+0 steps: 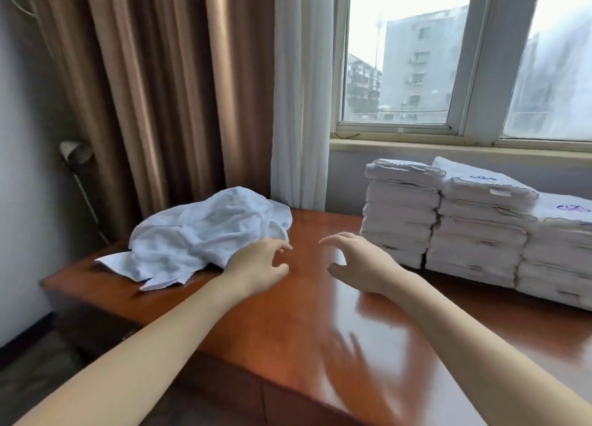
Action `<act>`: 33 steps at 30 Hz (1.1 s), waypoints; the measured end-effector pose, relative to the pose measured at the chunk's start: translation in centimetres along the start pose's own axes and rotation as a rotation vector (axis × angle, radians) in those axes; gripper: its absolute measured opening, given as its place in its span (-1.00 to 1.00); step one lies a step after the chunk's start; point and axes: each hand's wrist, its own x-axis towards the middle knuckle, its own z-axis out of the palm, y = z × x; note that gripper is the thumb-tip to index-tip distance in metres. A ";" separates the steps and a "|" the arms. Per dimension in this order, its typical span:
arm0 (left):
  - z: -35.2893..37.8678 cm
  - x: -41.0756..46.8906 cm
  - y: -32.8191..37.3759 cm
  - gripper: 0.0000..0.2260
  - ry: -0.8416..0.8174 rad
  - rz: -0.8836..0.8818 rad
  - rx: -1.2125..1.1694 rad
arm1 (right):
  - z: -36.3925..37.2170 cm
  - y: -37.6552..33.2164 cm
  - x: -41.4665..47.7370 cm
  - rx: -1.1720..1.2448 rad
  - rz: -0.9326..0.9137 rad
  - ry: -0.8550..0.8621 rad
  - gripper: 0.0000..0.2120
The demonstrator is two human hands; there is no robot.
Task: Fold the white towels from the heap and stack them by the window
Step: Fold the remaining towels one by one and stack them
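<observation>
Hovering over the wooden table [288, 336], left hand [260, 262] and right hand [360, 262] hold nothing, fingers loosely curled. The towel heap [205, 233] lies far left beside the left hand, before brown curtains [144, 89]; folded towel stacks [455, 230] stand right, under the window [407, 57].

Both bare hands hover over a glossy reddish-brown wooden table [288, 323], fingers loosely curled, holding nothing. The left hand [259, 265] sits just beside a crumpled heap of white towels [205, 233]. Three stacks of folded white towels [474, 230] (two tops bear blue embroidery) stand below the window [403, 57].
</observation>
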 end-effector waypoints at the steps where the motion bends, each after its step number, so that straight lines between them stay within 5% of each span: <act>1: -0.4 -0.1 -1.4 -0.65 0.010 -0.021 0.005 | 0.7 -0.9 1.0 0.003 -0.013 -0.010 -0.49; 16: -1.8 3.1 -16.9 -0.47 0.034 -0.241 0.159 | 10.0 -8.5 12.9 0.156 -0.042 -0.082 -0.48; 21: -0.1 4.8 -18.4 -0.90 0.084 -0.270 0.166 | 11.9 -8.4 15.3 0.197 -0.070 -0.080 -0.40; 25: 0.8 4.3 -17.0 -0.95 0.113 -0.140 -0.164 | 12.5 -7.9 16.1 0.206 -0.116 -0.042 -0.24; 30: 1.6 3.5 -14.8 -0.92 0.153 -0.041 -0.443 | 11.9 -6.4 16.3 0.240 -0.090 0.018 -0.82; 33: 1.8 3.3 -14.1 -0.93 0.150 -0.050 -0.462 | 10.9 -5.5 15.3 0.345 -0.069 -0.020 -0.93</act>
